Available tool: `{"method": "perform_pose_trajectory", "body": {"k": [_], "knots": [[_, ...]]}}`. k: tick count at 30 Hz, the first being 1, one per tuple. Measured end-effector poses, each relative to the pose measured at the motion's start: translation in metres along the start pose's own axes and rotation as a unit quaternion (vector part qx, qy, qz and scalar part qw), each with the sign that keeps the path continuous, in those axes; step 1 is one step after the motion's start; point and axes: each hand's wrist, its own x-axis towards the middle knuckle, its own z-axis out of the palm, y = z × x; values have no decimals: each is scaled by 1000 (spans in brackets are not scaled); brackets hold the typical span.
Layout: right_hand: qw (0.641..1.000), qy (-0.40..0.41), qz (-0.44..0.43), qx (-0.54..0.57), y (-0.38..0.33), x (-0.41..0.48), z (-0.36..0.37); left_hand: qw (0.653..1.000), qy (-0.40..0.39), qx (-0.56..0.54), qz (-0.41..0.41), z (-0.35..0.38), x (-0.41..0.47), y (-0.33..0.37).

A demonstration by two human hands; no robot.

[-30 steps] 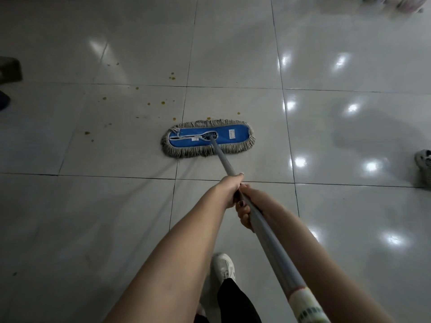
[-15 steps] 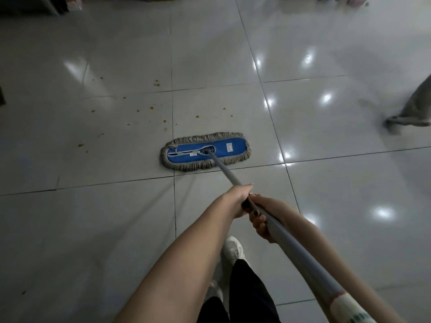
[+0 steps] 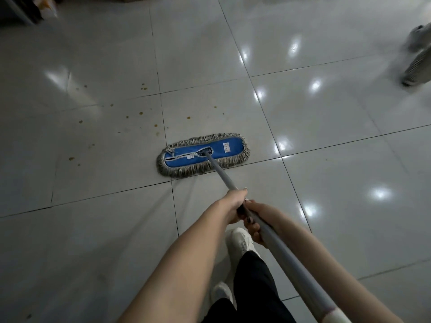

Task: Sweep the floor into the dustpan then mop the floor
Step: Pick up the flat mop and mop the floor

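head view looks down at a flat mop head (image 3: 203, 155), blue on top with a grey fringe, lying on the glossy tiled floor (image 3: 93, 229) ahead of the person and slightly to the left. its long axis runs side to side across the line of push, the right end a little farther away. the grey handle (image 3: 222, 174) slants back from its middle to both hands, which are close together and wrapped round the shaft. the left hand (image 3: 235, 203) grips lower down and is nearer the mop head; the right hand (image 3: 255, 221) grips just behind it. brownish spots (image 3: 140, 113) are scattered beyond the head and off to its left, so the next stroke probably needs to go forward and leftward. a white shoe (image 3: 240, 241) stands below the hands. a grey blurred shape (image 3: 417, 66) sits at the right edge, too smeared to name.
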Motion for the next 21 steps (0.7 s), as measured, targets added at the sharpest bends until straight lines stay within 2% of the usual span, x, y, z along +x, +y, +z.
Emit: {"method": "perform_pose_trajectory", "body": {"k": [10, 21], "knots": [[999, -22, 25, 8, -129, 28, -8, 1000, 5, 18, -11, 5, 34, 125], [998, -20, 28, -48, -282, 52, -40, 999, 36, -40, 8, 38, 82, 260]]}}
